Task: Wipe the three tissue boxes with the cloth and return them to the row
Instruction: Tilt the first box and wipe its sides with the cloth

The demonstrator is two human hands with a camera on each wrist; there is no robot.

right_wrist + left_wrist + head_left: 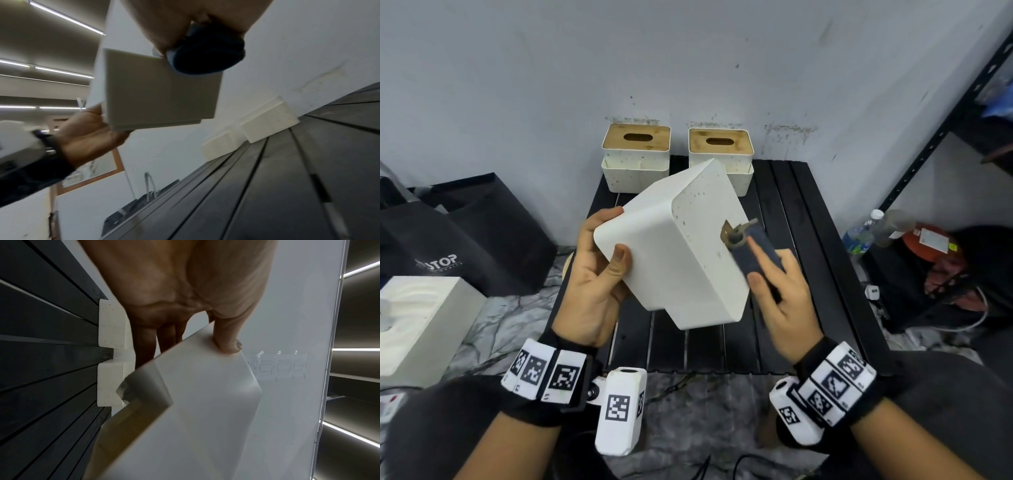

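Observation:
My left hand (599,260) grips a white speckled tissue box (678,246) tilted in the air over the black slatted table (822,246), thumb on its near face, fingers behind it. My right hand (774,284) holds a folded dark blue cloth (756,248) against the box's right side. In the left wrist view the thumb (228,340) lies on the box (195,410). In the right wrist view the cloth (207,55) touches the box (160,91). Two more tissue boxes with wooden lids, one on the left (636,156) and one on the right (720,154), stand in a row at the table's far edge by the wall.
Black bags (465,236) and a white box (424,322) lie on the floor to the left. A black metal shelf (941,130) with a plastic bottle (863,233) and red items stands at the right. Marble-patterned floor shows in front of the table.

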